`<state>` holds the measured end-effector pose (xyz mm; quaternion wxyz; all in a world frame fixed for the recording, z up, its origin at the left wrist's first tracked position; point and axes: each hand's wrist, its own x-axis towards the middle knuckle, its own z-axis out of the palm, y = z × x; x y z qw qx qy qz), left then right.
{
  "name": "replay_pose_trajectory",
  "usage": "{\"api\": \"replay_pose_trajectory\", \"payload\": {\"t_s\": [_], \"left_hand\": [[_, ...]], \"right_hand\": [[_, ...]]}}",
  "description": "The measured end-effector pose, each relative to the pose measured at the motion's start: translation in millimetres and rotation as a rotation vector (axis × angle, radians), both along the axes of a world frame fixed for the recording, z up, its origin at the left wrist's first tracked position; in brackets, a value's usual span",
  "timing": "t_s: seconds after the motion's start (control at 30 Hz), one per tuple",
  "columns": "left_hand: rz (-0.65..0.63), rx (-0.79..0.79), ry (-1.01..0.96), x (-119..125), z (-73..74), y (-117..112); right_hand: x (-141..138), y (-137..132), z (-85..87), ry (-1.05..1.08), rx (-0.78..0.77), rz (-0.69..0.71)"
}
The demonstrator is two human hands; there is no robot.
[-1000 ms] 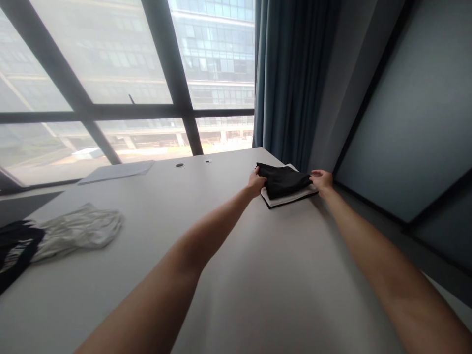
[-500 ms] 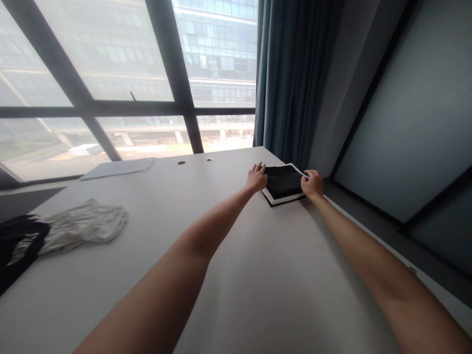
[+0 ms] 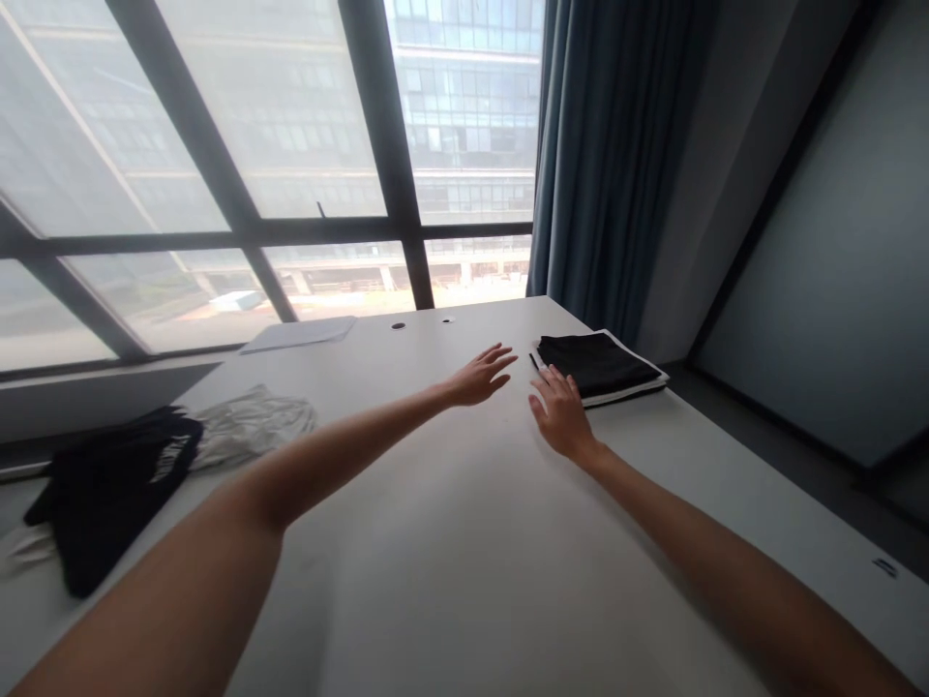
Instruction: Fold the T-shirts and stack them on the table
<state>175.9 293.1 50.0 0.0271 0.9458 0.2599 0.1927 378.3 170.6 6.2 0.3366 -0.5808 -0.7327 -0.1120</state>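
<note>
Holding nothing with left hand (image 3: pixel 480 378) or right hand (image 3: pixel 562 414), fingers spread. Has right hand nearer, at left side of folded cloth stack (image 3: pixel 606 363); cannot tell if touching. Finds stack rightward of both, by right edge of table (image 3: pixel 464 552); cannot judge long axis.

Our worktop (image 3: pixel 450 542) bears folded clothes (image 3: pixel 602 360) beside our right fingers (image 3: pixel 555 379), crumpled garments (image 3: pixel 251 426) and a sheet (image 3: pixel 301 334) left of our left fingers (image 3: pixel 496 356).

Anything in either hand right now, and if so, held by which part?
Nothing is held. The left hand is open; the right hand, also open, is by the folded black cloth, contact unclear.
</note>
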Motion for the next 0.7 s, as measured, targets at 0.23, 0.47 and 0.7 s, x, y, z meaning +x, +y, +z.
{"api": "replay_pose_trajectory", "payload": {"t_s": [0.23, 0.47, 0.7], "left_hand": [[0.057, -0.142, 0.048, -130.0, -11.4, -130.9], [0.379, -0.229, -0.078, -206.2, -32.6, -198.0], [0.690, -0.112, -0.235, -252.1, -64.0, -170.8]], "right_hand": [[-81.5, -13.8, -31.5, 0.026, -0.214, 0.170], [-146.5, -5.5, -53.8, 0.054, -0.273, 0.317], [-164.2, -9.7, -71.8, -0.015, -0.213, 0.346]]}}
